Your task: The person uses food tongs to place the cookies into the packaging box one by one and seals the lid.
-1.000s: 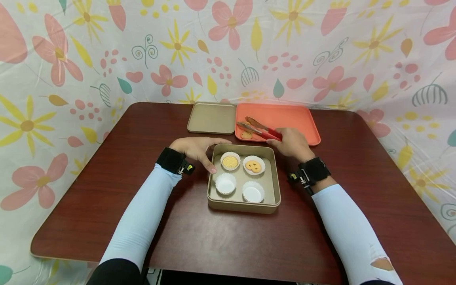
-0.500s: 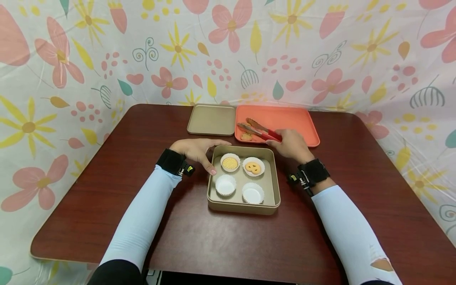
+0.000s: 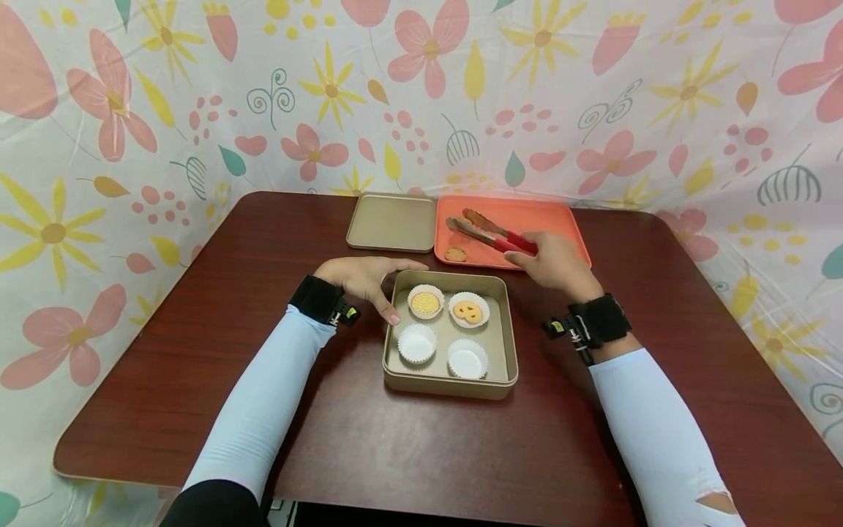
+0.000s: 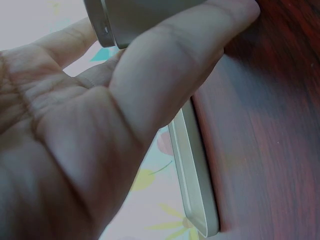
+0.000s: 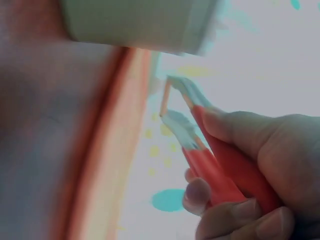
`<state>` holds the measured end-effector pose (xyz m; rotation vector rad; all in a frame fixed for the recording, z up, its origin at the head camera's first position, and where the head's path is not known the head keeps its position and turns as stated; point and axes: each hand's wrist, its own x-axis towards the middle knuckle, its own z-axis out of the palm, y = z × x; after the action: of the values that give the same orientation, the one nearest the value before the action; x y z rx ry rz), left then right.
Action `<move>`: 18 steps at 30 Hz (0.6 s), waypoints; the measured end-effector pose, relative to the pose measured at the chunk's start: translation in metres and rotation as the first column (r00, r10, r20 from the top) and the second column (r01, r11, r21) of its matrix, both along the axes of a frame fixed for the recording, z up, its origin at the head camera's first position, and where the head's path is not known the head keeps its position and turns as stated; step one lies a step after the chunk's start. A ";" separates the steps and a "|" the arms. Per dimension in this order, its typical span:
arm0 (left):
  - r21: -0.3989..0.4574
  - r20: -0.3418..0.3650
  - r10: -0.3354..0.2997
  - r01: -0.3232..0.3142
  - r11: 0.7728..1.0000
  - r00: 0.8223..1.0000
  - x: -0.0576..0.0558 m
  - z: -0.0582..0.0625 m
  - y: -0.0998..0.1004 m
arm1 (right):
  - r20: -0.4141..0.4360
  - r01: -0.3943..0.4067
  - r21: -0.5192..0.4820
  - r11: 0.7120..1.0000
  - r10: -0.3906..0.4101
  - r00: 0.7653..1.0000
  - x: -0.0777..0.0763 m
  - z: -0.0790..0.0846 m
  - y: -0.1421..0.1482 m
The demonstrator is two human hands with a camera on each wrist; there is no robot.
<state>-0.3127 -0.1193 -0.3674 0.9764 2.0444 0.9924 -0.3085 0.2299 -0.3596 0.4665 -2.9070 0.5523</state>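
Observation:
My left hand (image 3: 361,282) rests against the back left corner of a gold cookie tin (image 3: 451,384), thumb along the left side and fingers at the back. Inside stand white paper cups; a round yellow cookie (image 3: 425,300) and a pretzel-shaped cookie (image 3: 468,311) sit in the back two, while the front left cup (image 3: 417,343) and front right cup (image 3: 467,359) are bare. Red-handled tongs (image 3: 494,236) are gripped in my right hand (image 3: 556,267) over the orange tray (image 3: 549,212). A thin tan piece (image 5: 165,97) spans the tong tips, seen edge-on. Another cookie (image 3: 455,254) lies on the tray.
The tin's flat gold lid (image 3: 393,221) lies at the back, left of the orange tray. Dark brown table (image 3: 263,227) surrounds these things. A flowered cloth (image 3: 421,110) hangs behind the table.
My right hand and the tongs have shifted right, away from the tray's left side. One of the two cookies there has left its spot. My left hand and the tin have stayed put.

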 end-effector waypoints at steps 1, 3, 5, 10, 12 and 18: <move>-0.002 -0.004 0.000 0.000 1.000 1.000 0.000 0.000 0.000 | 0.008 0.003 0.004 1.000 -0.003 1.000 0.003 0.005 0.001; -0.011 -0.009 0.002 -0.002 1.000 1.000 0.000 0.000 0.000 | 0.018 0.005 0.011 1.000 -0.005 1.000 0.010 0.015 0.005; -0.023 -0.019 0.002 -0.003 1.000 1.000 0.000 0.000 0.000 | 0.025 0.005 0.013 1.000 -0.006 1.000 0.018 0.026 0.009; -0.040 -0.018 0.013 -0.014 0.999 1.000 -0.001 0.001 0.000 | 0.032 -0.013 -0.014 1.000 0.013 0.999 0.041 0.055 0.021; -0.038 -0.013 0.015 -0.015 0.999 1.000 -0.001 0.002 0.000 | 0.036 -0.015 -0.018 1.000 0.016 0.999 0.049 0.065 0.025; -0.045 -0.013 0.020 -0.021 0.999 1.000 0.000 0.001 0.001 | 0.054 -0.058 -0.020 0.998 0.059 0.997 0.072 0.084 0.039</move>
<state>-0.3129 -0.1186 -0.3667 0.9420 2.0818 0.9485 -0.2365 0.2688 -0.2757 0.5439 -2.9450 0.6092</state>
